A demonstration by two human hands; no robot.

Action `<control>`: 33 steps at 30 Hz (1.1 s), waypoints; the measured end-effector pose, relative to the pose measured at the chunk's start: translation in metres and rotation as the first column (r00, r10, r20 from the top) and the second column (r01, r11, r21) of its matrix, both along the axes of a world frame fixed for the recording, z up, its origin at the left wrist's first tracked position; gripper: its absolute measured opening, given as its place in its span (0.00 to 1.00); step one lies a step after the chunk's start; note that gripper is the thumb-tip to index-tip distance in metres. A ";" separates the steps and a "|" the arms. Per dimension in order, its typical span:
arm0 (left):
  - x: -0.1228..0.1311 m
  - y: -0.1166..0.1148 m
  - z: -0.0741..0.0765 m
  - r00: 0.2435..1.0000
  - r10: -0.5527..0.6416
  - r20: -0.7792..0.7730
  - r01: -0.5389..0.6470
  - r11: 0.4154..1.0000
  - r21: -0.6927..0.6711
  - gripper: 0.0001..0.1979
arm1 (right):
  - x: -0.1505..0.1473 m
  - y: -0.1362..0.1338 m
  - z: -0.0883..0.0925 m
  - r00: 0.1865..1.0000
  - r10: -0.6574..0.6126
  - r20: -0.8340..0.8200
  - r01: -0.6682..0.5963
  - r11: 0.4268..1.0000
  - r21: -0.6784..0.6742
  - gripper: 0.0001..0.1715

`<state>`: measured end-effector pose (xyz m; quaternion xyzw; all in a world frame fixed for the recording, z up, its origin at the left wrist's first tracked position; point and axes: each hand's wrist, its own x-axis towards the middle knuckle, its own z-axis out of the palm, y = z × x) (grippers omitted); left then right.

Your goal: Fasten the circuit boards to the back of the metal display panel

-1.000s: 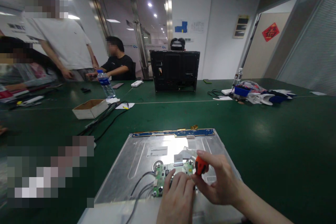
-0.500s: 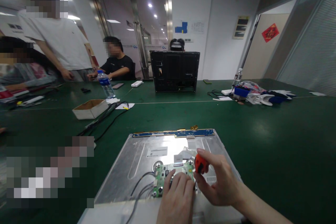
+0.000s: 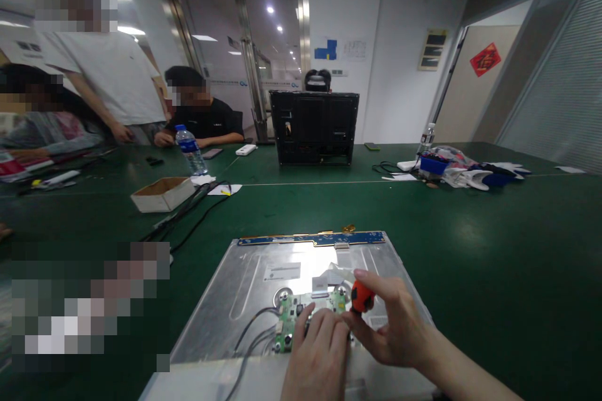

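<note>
While the right hand (image 3: 399, 322) holds a screwdriver (image 3: 362, 296), the label (image 3: 281, 271) blurs.

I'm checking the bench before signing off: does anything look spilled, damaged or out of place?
Nothing looks clearly spilled or damaged. The untidiest spot is the white gloves, heaped beside a blue box on the table. The green board is partly hidden by the left hand, so I can't judge it fully.

At six o'clock the left hand (image 3: 316, 351) is showing bare, its slim fingers tapering toward rounded tips. At five o'clock the right hand (image 3: 397, 319) is likewise showing bare, narrowing into a slender wrist. At four o'clock the right forearm (image 3: 470, 363) is appearing uncovered, slim and smooth in outline.
</note>
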<state>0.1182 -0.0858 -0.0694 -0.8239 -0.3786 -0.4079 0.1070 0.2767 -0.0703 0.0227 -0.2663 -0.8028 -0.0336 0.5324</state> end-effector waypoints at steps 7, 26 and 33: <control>0.001 0.001 0.003 1.000 0.007 0.006 -0.007 1.000 0.006 0.14 | 0.000 0.000 0.003 0.997 0.082 -0.014 -0.082 0.997 -0.011 0.34; 0.001 0.001 0.007 1.000 -0.007 0.018 0.007 0.999 0.036 0.15 | 0.001 0.000 0.002 1.000 0.022 0.006 -0.022 1.000 0.014 0.28; 0.000 0.001 0.004 0.999 0.029 -0.038 -0.028 0.999 0.034 0.12 | 0.000 0.000 0.005 0.997 0.073 -0.007 -0.073 0.997 0.013 0.30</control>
